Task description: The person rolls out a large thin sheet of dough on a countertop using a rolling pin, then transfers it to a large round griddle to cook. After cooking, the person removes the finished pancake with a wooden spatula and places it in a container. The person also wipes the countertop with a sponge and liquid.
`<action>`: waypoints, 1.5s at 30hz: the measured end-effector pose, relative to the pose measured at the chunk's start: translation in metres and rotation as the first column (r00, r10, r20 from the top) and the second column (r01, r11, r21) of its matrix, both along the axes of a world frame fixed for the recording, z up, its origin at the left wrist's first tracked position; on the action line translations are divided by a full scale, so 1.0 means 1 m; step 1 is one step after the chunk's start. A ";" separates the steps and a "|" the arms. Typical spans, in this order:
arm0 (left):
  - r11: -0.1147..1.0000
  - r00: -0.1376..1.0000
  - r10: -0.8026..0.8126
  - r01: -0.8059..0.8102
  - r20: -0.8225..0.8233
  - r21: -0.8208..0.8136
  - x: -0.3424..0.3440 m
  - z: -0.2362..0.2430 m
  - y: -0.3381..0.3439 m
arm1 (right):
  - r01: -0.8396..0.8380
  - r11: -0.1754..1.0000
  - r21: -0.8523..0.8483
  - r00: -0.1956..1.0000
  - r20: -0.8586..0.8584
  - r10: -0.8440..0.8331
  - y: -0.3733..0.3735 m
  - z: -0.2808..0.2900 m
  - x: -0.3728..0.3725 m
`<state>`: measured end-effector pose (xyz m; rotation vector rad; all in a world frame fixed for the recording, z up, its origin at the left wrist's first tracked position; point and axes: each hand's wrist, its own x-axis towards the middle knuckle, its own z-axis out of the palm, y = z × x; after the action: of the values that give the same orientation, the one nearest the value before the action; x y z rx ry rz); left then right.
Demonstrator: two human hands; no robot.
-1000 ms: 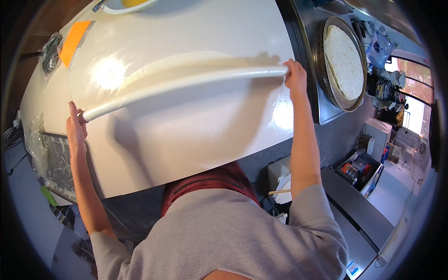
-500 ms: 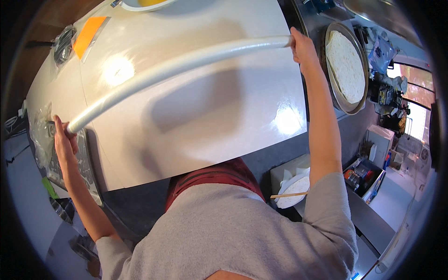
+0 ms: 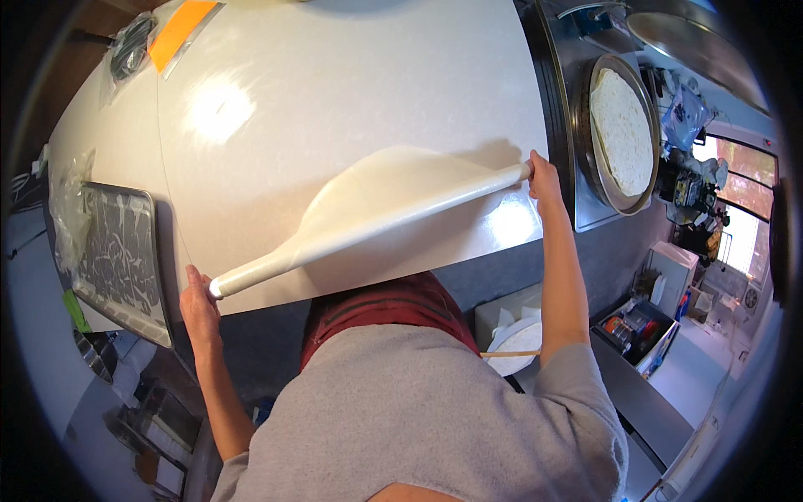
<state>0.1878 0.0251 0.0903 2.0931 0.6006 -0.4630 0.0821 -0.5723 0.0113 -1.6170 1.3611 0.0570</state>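
Observation:
A long white rolling pin (image 3: 368,230) lies at a slant over the near part of the white worktop (image 3: 335,75), with a thin pale sheet of dough (image 3: 393,176) spread out from its far side, partly wound on it. My left hand (image 3: 201,305) grips the pin's left end by the front edge. My right hand (image 3: 542,180) is closed on the higher right end, near the worktop's right edge.
A grey baking tray (image 3: 117,251) with crumpled plastic stands at left; an orange card (image 3: 180,33) and bagged black item (image 3: 131,50) sit far left. At right, a round pan (image 3: 594,159) of flatbreads (image 3: 623,125) rests on steel. A white round (image 3: 510,339) with a stick is below.
After moving away from me half a second ago, the pin has come back toward me, its left end now further right. A curved dough sheet now fans out behind it on the worktop.

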 end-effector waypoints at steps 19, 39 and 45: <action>0.920 0.959 -0.032 0.139 0.282 -0.367 -0.009 0.051 -0.163 | 0.341 0.936 -0.089 0.876 0.390 -0.282 -0.107 0.099 -0.167; 0.676 0.841 -0.440 0.541 0.315 -0.500 0.025 0.064 -0.667 | 0.498 0.855 -0.146 0.813 0.421 -0.402 -0.451 0.136 -0.355; 0.640 0.831 -0.507 0.540 0.228 -0.546 0.052 0.030 -0.743 | 0.454 0.889 -0.061 0.843 0.353 -0.406 -0.503 0.116 -0.356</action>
<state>0.2401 -0.7178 0.1207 1.6163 -0.2175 -0.8050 -0.2735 -1.0754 0.1273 -1.3193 1.4511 -0.5735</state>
